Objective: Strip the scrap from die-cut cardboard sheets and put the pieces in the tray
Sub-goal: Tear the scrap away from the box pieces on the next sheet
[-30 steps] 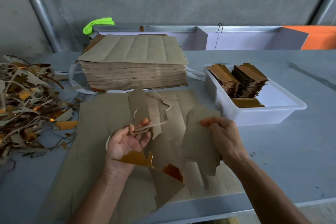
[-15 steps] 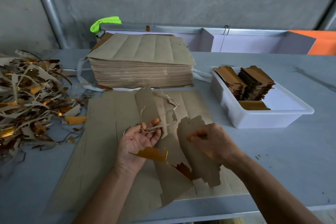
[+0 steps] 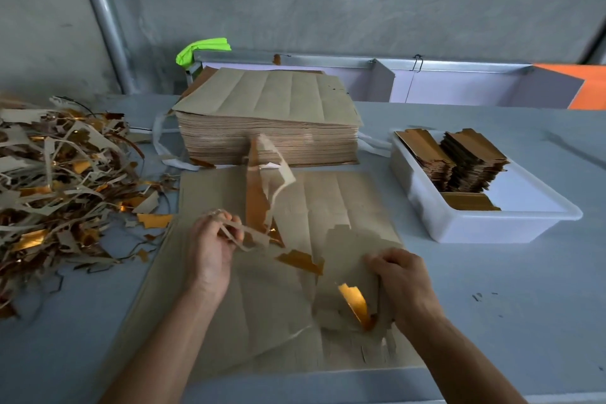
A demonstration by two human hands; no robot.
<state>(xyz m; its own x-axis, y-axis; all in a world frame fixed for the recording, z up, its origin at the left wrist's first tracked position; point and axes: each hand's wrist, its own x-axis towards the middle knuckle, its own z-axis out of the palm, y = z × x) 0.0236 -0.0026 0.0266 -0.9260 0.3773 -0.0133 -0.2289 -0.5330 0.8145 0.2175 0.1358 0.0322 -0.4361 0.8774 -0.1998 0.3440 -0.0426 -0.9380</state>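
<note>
The left hand grips a bundle of thin scrap strips, fingers curled tight around them; the strips rise from the fist, brown on one face and gold on the other, and their upper end stands in front of the tall stack of uncut sheets at the back of the counter. The right hand holds a die-cut piece low over the loose sheet spread flat at the near edge, its fingers bent and clamped on the piece's right side. Part of that piece curls up and shows its gold face just left of the wrist. A small gold fragment lies between the 2 hands.

To the right, well apart from the hands, sits a white tray with 2 leaning stacks of stripped pieces in its far end and 1 gold piece lying flat in front of them. On the left of the counter spreads a heap of scrap, tangled brown and gold strips. Behind the stack of sheets a bright green object rests on a metal rail.
</note>
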